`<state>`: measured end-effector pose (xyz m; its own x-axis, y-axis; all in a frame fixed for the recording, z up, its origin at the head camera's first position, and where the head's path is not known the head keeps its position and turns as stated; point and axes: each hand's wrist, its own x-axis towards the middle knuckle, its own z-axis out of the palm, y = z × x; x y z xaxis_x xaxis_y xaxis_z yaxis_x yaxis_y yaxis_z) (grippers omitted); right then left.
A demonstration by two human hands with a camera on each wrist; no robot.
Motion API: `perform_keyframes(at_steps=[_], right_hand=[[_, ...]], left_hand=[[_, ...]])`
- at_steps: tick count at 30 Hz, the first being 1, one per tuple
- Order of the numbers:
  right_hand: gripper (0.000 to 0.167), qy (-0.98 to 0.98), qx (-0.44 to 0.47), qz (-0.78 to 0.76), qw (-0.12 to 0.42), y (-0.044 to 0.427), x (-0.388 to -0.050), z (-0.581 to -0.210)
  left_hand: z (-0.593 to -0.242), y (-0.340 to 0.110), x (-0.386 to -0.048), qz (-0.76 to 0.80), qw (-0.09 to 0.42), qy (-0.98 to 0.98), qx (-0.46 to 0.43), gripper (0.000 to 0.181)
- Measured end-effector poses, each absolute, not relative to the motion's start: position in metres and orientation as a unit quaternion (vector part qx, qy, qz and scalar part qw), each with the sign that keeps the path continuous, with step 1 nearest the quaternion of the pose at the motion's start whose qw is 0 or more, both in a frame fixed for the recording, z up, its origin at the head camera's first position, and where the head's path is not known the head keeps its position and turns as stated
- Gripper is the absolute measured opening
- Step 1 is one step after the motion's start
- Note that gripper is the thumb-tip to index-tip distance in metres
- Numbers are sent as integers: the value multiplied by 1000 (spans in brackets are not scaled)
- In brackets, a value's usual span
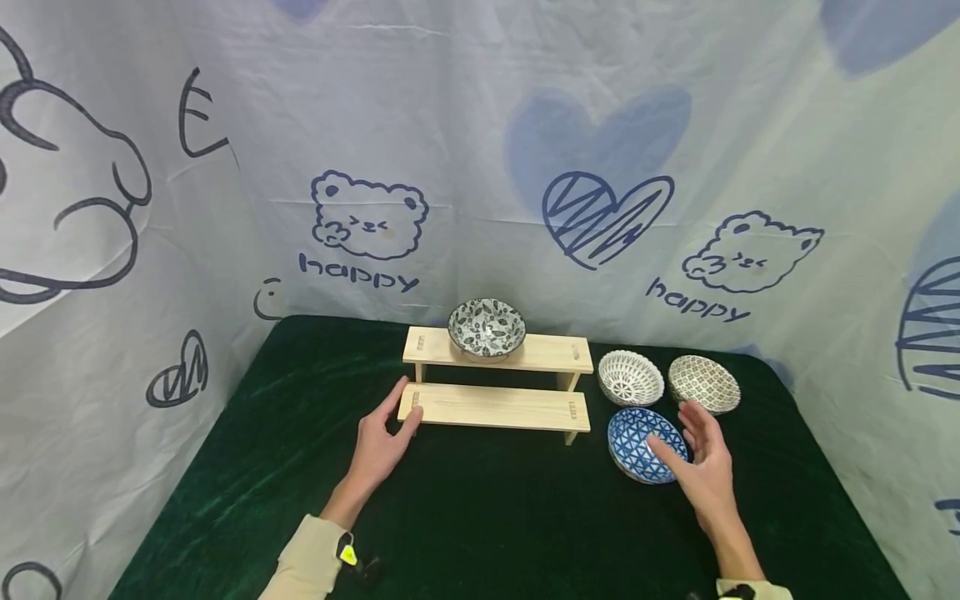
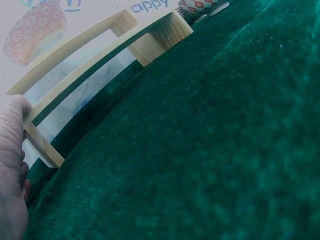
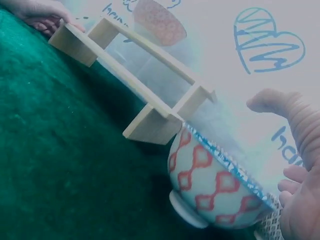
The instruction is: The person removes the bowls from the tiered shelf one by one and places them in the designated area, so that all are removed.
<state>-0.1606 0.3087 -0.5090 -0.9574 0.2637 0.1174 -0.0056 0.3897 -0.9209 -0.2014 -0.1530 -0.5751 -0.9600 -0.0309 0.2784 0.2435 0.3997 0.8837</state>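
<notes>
A two-step wooden rack (image 1: 491, 407) stands at the centre. My left hand (image 1: 378, 446) grips the left end of its lower step, and the left wrist view shows the thumb (image 2: 19, 105) at that end. On the upper step sits a bowl (image 1: 486, 327) with a dark leaf pattern outside-in; from the side its outer wall (image 3: 160, 25) looks reddish. Right of the rack rests a bowl (image 1: 636, 450) with a blue inside and red diamonds on its outer wall (image 3: 215, 187). My right hand (image 1: 705, 475) hovers at its right side, thumb and fingers spread, holding nothing.
Behind the blue bowl are a white patterned bowl (image 1: 630, 377) and a beige patterned bowl (image 1: 705, 384), side by side. Dark green cloth (image 1: 510, 517) covers the table. A pale printed curtain (image 1: 465, 125) hangs at the back and sides.
</notes>
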Motion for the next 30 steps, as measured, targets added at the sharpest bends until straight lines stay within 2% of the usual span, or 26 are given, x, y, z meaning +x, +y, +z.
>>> perform_keyframes(at_steps=[7,15,23,30], right_hand=[[81,-812,-53,563,141,297,-167,-500],[90,-803,34,585,110,273,-176,-495],[83,-797,83,593,75,249,-190,-494],[79,-780,116,610,73,233,-197,-488]], left_hand=[[-574,-153,-202,-545,125,-827,-62,65],[-575,-154,-203,-545,125,-827,-65,65],[-577,-154,-204,-544,130,-827,-64,64],[-577,-154,-203,-549,129,-823,-64,64]])
